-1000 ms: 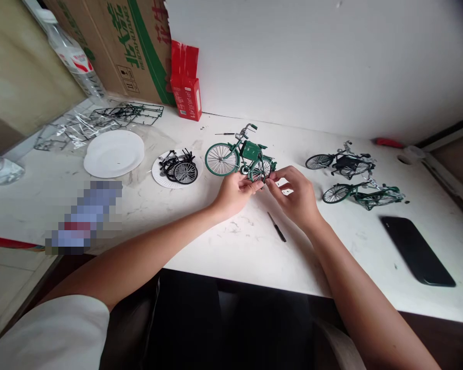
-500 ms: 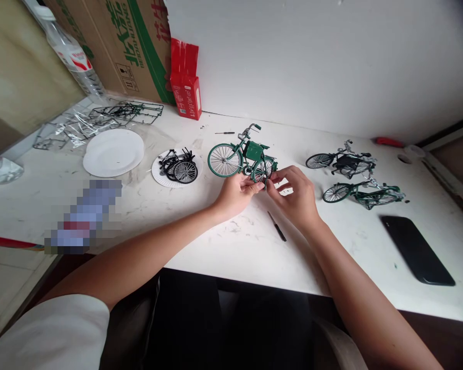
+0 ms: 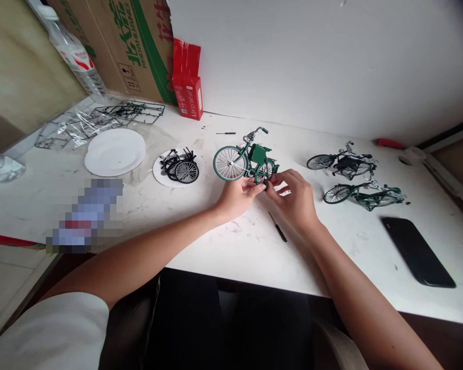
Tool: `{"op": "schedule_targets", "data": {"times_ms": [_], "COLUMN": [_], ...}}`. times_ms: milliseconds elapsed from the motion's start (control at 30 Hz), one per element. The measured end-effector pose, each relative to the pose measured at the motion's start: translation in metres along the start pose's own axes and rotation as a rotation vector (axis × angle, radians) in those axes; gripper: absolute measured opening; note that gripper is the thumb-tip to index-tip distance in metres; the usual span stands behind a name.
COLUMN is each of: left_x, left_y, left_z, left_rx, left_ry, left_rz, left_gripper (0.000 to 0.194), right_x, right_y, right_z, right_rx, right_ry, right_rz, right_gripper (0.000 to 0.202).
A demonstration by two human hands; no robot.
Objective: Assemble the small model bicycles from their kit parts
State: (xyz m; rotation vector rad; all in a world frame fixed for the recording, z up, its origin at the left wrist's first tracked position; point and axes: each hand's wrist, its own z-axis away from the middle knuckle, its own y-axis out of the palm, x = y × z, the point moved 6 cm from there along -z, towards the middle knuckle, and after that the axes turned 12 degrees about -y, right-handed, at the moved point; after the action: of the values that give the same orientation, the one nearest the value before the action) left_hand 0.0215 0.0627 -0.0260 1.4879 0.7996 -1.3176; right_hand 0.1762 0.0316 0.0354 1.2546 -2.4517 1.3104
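The green model bicycle (image 3: 257, 153) is up off the tabletop (image 3: 224, 246), in the middle of the scene, between the left hand (image 3: 237, 198) and the right hand (image 3: 294, 198). In this last second its front end has swung a little to the right: the front wheel (image 3: 230, 163) and the handlebar (image 3: 261, 129) sit nearer the rear wheel (image 3: 265, 170) in my sight, while both hands have hardly shifted. I take that as a turning of the bicycle in the grasp to present its rear, since the fingertips stay down there. The left hand pinches the bicycle from beneath, thumb against the lower rear, other fingers tucked behind. The right thumb and forefinger come together on the bicycle's rear end, but I cannot tell whether they pinch the wheel's edge or some small part beside it. What lies between the two sets of fingertips is hidden, and the left fingers cover the bicycle's underside. Just nearer on the table, the black-handled tool (image 3: 279, 230) lies with its thin tip pale, so its kind is uncertain. To the left, black bicycle parts (image 3: 177, 165) overlap on a small plate (image 3: 160, 178), hard to count. A pixelated object (image 3: 88, 208) cannot be made out, and a clear bottle (image 3: 0, 167) is cut off by the left edge.
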Motion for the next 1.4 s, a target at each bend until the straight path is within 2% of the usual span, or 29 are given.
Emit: {"op": "schedule_targets", "data": {"times_ms": [300, 567, 700, 1067, 1400], "left_x": [-0.011, -0.012, -0.013, -0.006, 0.0], "left_y": [0.0, -0.001, -0.001, -0.002, 0.002], "left_z": [0.001, -0.002, -0.002, 0.0, -0.002], "left_rx": [-0.015, -0.016, -0.015, -0.03, -0.007], "left_ry": [0.033, 0.036, 0.024, -0.006, -0.012], "left_rz": [-0.001, -0.022, -0.01, -0.008, 0.028], "left_gripper": [0.044, 0.037, 0.04, 0.044, 0.035], "right_x": [0.004, 0.0, -0.002, 0.0, -0.001], "right_y": [-0.006, -0.002, -0.002, -0.005, -0.001], "right_z": [-0.004, -0.004, -0.003, -0.003, -0.003], "right_rx": [-0.019, 0.012, 0.0, -0.032, 0.045], "right_ry": [0.006, 0.056, 0.08, 0.076, -0.004], "right_rz": [-0.107, -0.101, -0.098, -0.107, -0.015], "right_gripper": [0.01, 0.024, 0.028, 0.015, 0.011]}}
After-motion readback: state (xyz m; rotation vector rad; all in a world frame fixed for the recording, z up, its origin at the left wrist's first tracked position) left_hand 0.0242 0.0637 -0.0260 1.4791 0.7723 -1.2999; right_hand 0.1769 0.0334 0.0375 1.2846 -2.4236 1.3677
